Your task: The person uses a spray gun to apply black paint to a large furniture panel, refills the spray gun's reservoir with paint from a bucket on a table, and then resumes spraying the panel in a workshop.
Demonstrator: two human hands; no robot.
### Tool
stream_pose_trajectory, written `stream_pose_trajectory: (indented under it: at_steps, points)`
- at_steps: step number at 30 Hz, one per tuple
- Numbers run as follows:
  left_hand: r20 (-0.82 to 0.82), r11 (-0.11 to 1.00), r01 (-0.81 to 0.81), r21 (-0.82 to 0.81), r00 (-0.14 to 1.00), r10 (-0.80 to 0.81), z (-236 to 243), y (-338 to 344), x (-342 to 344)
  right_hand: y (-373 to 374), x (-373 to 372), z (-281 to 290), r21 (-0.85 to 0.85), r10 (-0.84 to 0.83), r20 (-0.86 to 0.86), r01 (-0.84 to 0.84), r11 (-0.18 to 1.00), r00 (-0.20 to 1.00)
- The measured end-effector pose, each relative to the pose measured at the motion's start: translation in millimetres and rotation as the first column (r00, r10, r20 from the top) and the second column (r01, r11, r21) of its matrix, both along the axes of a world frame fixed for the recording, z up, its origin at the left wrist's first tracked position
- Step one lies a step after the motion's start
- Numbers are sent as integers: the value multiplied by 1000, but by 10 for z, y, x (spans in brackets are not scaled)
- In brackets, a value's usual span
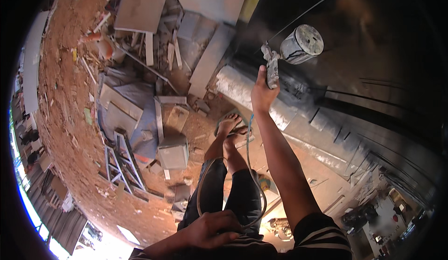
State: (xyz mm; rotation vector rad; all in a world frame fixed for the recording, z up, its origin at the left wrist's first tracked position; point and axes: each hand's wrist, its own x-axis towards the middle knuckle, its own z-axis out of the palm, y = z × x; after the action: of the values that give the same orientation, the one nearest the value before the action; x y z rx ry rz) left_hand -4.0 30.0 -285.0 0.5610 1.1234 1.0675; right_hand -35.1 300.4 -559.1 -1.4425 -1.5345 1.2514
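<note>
In my right hand (266,94), stretched out ahead, is a paint-spattered spray gun (272,66) gripped by its handle. A round, paint-smeared cup (298,47) is fixed to the gun's right side. Its nozzle end points at a large dark surface (368,69), and a faint haze hangs near it. From the gun's handle a thin air hose (248,152) runs down and loops in front of my legs. Close to my waist, my left hand (212,229) is closed around the looped hose, its fingers curled.
A pale ledge (242,87) runs along the dark surface's foot. Board offcuts (140,8) and wood scraps litter the ground ahead and left. A metal frame (123,162) and a box-like block (173,152) lie left of my legs. My sandalled feet (231,124) stand among debris.
</note>
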Motion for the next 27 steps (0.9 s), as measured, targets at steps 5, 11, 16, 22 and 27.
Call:
stream_pose_trajectory:
  at_steps: [5, 11, 16, 22, 27]
  points:
    - [-94, 979, 47, 197, 995, -29, 821, 138, -87, 249, 10, 1513, 143, 67, -30, -62, 988, 997]
    - [-180, 898, 114, 425, 983, -40, 1694, 149, -21, 454, 135, 3319, 244, 200, -141, -161, 956, 970]
    - [-231, 762, 158, 628, 973, -11, 2236, 155, -6, 710, 98, 4695, 478, 298, -221, -164, 863, 929]
    - [-234, 672, 218, 708, 970, -68, 2706, 84, 26, 1028, 78, 6305, 613, 297, -234, -96, 784, 926]
    - [-253, 606, 226, 763, 967, -41, 2871, 34, 41, 1165, 34, 7439, 707, 270, -242, -22, 707, 932]
